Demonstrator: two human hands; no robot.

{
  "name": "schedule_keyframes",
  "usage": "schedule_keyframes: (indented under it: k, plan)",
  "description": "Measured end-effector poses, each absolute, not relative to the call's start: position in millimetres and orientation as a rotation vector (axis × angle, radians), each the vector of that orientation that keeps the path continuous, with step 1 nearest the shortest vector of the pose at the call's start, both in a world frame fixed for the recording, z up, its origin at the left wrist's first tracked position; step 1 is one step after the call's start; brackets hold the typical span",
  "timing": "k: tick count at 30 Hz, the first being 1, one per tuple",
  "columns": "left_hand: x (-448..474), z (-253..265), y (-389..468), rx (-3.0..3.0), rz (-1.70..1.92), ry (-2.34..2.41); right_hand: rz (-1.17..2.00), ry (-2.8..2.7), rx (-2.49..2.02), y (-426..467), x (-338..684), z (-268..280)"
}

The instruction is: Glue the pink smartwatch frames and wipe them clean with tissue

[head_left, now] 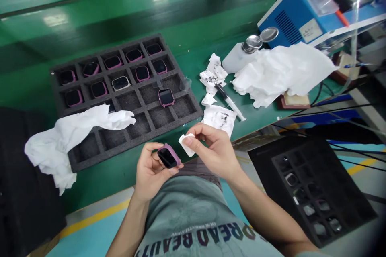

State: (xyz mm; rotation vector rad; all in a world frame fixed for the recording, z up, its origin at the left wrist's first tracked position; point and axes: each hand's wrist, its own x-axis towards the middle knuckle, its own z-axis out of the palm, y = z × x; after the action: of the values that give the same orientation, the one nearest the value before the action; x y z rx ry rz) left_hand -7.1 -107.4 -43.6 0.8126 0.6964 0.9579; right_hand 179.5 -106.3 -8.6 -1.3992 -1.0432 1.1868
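My left hand [150, 172] grips a purple smartwatch case [168, 156] with a black screen, tilted, by its edges. Just to its right, my right hand [215, 148] pinches a small folded white wipe [187, 143], held apart from the case. Beyond both hands lies a dark foam tray [120, 141] with square compartments. Several purple-rimmed watch cases sit in its back rows, along with a silver-rimmed one [121, 83]. Another purple watch case [166, 97] rests on the dividers at the tray's right side.
Crumpled white cloth [64, 132] covers the tray's left front. A syringe [230, 102] lies by black-stained tissues [214, 74]. Behind are a white bottle [237, 58] with a metal lid, a heap of white wipes [271, 72] and a blue machine [289, 20]. Another black tray [346, 180] is lower right.
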Motion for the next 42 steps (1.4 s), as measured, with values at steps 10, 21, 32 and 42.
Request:
schedule_keyframes:
  k: [10, 21, 32, 42]
  plan:
    - [1.5, -43.8, -106.2, 0.777, 1.000, 0.792, 1.282, -1.157, -1.308, -122.2, 173.6, -18.4]
    - [1.6, -48.3, -109.4, 0.837, 1.062, 0.826, 1.111, -1.184, -1.436, -121.1, 170.4, -28.1]
    - [4.1, -47.5, -107.9, 0.917, 1.140, 1.052, 1.071, -1.273, -1.407, -125.1, 163.4, -27.1]
    - [9.0, -46.5, -105.2, 0.892, 1.126, 1.154, 0.589, -1.670, -1.375, -116.7, 158.7, -25.6]
